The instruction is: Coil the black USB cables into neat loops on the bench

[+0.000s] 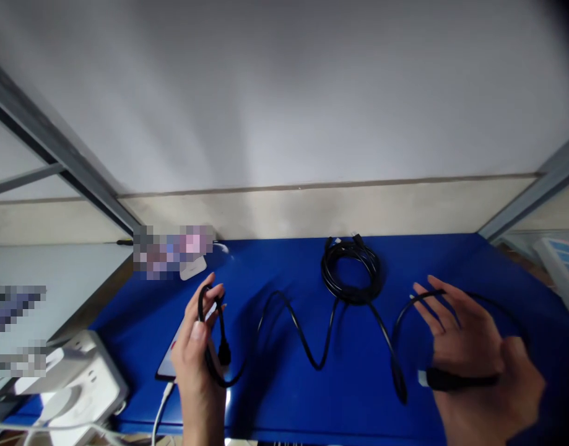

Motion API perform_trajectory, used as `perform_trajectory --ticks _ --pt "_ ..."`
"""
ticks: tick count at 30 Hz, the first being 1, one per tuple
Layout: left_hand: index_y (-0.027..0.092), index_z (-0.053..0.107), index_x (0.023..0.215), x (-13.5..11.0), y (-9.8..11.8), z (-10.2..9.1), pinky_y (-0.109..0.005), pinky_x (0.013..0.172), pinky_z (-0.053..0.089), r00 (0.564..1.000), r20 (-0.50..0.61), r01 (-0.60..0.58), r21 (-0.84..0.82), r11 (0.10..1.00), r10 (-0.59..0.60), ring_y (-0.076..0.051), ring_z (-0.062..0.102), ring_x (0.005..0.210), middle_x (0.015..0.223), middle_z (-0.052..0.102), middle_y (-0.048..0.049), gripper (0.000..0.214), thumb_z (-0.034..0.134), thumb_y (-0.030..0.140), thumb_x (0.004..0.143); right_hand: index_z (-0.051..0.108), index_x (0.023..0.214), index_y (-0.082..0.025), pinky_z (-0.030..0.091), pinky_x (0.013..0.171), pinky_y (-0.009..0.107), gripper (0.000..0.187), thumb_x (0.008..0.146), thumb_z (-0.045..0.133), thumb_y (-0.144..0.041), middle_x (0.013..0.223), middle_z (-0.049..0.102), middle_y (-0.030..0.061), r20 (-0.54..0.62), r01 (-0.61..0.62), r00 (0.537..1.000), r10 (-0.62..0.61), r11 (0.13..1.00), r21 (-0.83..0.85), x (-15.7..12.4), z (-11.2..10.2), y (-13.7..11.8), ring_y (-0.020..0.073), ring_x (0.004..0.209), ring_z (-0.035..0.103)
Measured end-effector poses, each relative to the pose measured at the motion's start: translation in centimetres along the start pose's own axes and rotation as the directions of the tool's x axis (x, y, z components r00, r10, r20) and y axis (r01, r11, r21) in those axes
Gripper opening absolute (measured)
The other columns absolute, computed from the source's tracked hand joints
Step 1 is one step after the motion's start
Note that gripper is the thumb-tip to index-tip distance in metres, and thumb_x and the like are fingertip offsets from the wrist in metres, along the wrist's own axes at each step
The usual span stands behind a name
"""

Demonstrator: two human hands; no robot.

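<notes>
A long black cable (291, 313) runs between my two hands in loose waves above the blue table. My left hand (197, 347) pinches a small loop of it between thumb and fingers, and a black plug end (224, 354) hangs beside that hand. My right hand (479, 359) is turned palm up with its fingers loosely spread. Cable passes over its fingers, and a black plug with a light tip (451, 379) lies across the palm near the thumb. Between the hands, farther back, a coiled part of black cable (328, 282) rests on the table.
Beneath my left hand lies a phone (166, 368) with a white charging lead (161, 409). A white power strip (91, 371) sits at the left edge of the blue table (284, 409). Grey metal posts (535, 186) frame both sides, and a wall stands behind.
</notes>
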State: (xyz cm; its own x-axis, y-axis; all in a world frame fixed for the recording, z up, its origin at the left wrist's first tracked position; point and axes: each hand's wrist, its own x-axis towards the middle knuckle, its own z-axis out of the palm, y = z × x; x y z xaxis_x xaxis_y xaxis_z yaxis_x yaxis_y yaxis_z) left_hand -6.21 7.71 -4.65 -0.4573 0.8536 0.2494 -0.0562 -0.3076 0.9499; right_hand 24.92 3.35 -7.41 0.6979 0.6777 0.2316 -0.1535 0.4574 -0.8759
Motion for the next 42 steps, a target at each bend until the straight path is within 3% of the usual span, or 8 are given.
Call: perform_trajectory --ticks 5,8,11,15,21,27,32,42 --pt "0.026 0.079 0.116 -0.3 0.3 -0.1 -0.055 0.123 0.042 0.996 0.065 0.057 0.137 0.989 -0.066 -0.039 0.06 0.143 0.148 0.07 -0.01 0.038 0.07 0.056 0.095 0.078 0.117 -0.023 0.034 0.123 0.072 0.042 0.088 0.072 -0.053 0.141 0.072 0.0145 0.029 -0.073 0.997 0.077 0.99 -0.125 -0.5 0.2 0.6 0.0457 0.137 0.063" --pt "0.027 0.079 0.116 -0.6 0.6 -0.2 -0.056 0.126 0.039 0.997 0.077 -0.022 0.157 0.987 0.01 -0.039 0.058 0.144 0.149 0.07 -0.0091 0.036 0.07 0.055 0.095 0.076 0.119 -0.023 0.034 0.124 0.072 0.047 0.089 0.07 -0.059 0.141 0.071 0.0151 0.081 -0.001 0.997 0.008 0.996 -0.092 -0.6 0.1 0.2 0.0463 0.139 0.062" --pt "0.026 0.08 0.115 -0.6 0.6 -0.5 -0.054 0.126 0.04 0.99 0.114 -0.106 0.217 0.97 0.083 -0.038 0.058 0.145 0.147 0.07 -0.009 0.032 0.072 0.051 0.096 0.077 0.119 -0.023 0.033 0.126 0.069 0.044 0.09 0.071 -0.056 0.138 0.072 0.0145 0.097 0.063 0.994 -0.047 0.984 -0.164 -0.5 -0.2 -0.1 0.0446 0.142 0.06" --pt "0.028 0.079 0.12 -0.4 -0.1 -0.6 -0.051 0.123 0.043 0.975 0.199 -0.142 0.211 0.967 0.1 -0.036 0.057 0.146 0.149 0.069 -0.009 0.03 0.071 0.047 0.098 0.075 0.124 -0.023 0.036 0.125 0.068 0.044 0.095 0.063 -0.054 0.145 0.069 0.0156 0.138 0.073 0.989 -0.052 0.986 -0.151 -0.3 -0.3 0.1 0.0443 0.145 0.058" --pt "0.026 0.079 0.117 -0.7 -0.6 0.7 -0.054 0.121 0.044 0.987 0.159 -0.012 0.145 0.989 -0.011 -0.04 0.056 0.146 0.15 0.068 -0.0115 0.035 0.069 0.053 0.098 0.074 0.127 -0.022 0.043 0.122 0.061 0.042 0.097 0.065 -0.049 0.149 0.066 0.0138 0.114 0.017 0.993 0.01 0.972 -0.236 -0.6 0.3 1.1 0.0406 0.138 0.062" --pt "0.024 0.079 0.114 -1.0 -0.9 1.9 -0.054 0.122 0.042 0.967 0.194 0.124 0.201 0.972 -0.164 -0.04 0.059 0.143 0.147 0.07 -0.0125 0.04 0.069 0.058 0.095 0.069 0.139 -0.025 0.043 0.121 0.06 0.054 0.095 0.07 -0.056 0.147 0.066 0.0136 0.276 0.054 0.959 0.057 0.924 -0.378 -0.8 0.7 2.2 0.041 0.139 0.06" --pt "0.021 0.078 0.117 -1.4 -1.5 2.3 -0.058 0.125 0.036 0.938 0.204 0.263 0.114 0.958 -0.282 -0.041 0.059 0.143 0.149 0.07 -0.0149 0.048 0.067 0.062 0.095 0.065 0.145 -0.029 0.045 0.119 0.058 0.049 0.101 0.065 -0.051 0.15 0.062 0.012 0.385 0.165 0.923 0.005 0.898 -0.407 -1.8 1.5 2.9 0.0382 0.14 0.059" --pt "0.022 0.079 0.123 -1.5 -1.6 2.0 -0.054 0.123 0.041 0.924 0.254 0.271 0.097 0.958 -0.287 -0.04 0.061 0.143 0.147 0.071 -0.0146 0.05 0.068 0.062 0.096 0.063 0.146 -0.029 0.047 0.115 0.057 0.046 0.105 0.06 -0.048 0.15 0.06 0.0124 0.453 0.231 0.891 -0.042 0.899 -0.373 -3.3 3.0 3.0 0.0376 0.138 0.06"
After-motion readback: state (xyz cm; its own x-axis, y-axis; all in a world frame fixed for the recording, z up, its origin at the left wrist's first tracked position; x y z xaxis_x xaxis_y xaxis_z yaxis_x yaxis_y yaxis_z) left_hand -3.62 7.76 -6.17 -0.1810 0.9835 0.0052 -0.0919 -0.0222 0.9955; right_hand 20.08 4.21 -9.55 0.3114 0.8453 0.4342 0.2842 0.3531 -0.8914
